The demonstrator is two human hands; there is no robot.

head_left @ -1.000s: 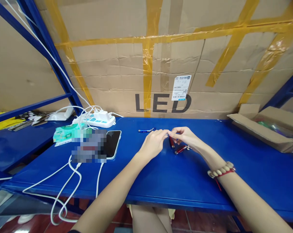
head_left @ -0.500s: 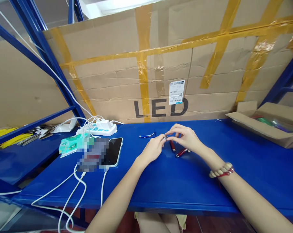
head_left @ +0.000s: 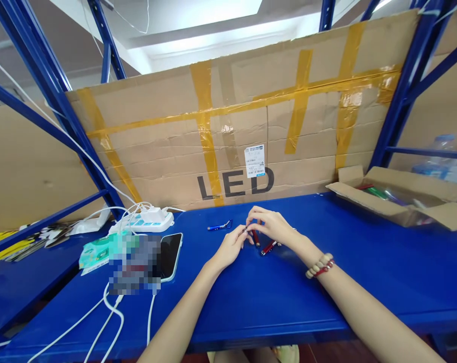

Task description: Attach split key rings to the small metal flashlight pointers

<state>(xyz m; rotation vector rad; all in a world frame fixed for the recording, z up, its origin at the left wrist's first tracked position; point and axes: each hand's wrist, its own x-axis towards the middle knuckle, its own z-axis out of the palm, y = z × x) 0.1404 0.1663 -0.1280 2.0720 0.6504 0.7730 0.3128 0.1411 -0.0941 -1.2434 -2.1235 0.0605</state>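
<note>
My left hand (head_left: 230, 247) and my right hand (head_left: 271, 227) meet over the middle of the blue table (head_left: 274, 297), fingertips pinched together on a small silver-tipped piece (head_left: 246, 230) that I cannot make out. Just under my right hand lie two small red pen-like lights (head_left: 268, 247), one partly hidden by the fingers. A small blue light (head_left: 218, 227) lies on the table a little to the left of my hands. A bead bracelet (head_left: 319, 265) sits on my right wrist.
A phone (head_left: 170, 255) on a white cable, a green packet (head_left: 98, 250) and a white power strip (head_left: 149, 220) lie at the left. An open cardboard box (head_left: 398, 201) stands at the right. A taped cardboard sheet marked LED (head_left: 236, 146) walls off the back.
The camera has tilted upward, so the table and hands sit lower in view and the ceiling shows. The hands stay pinched together over the red lights.
</note>
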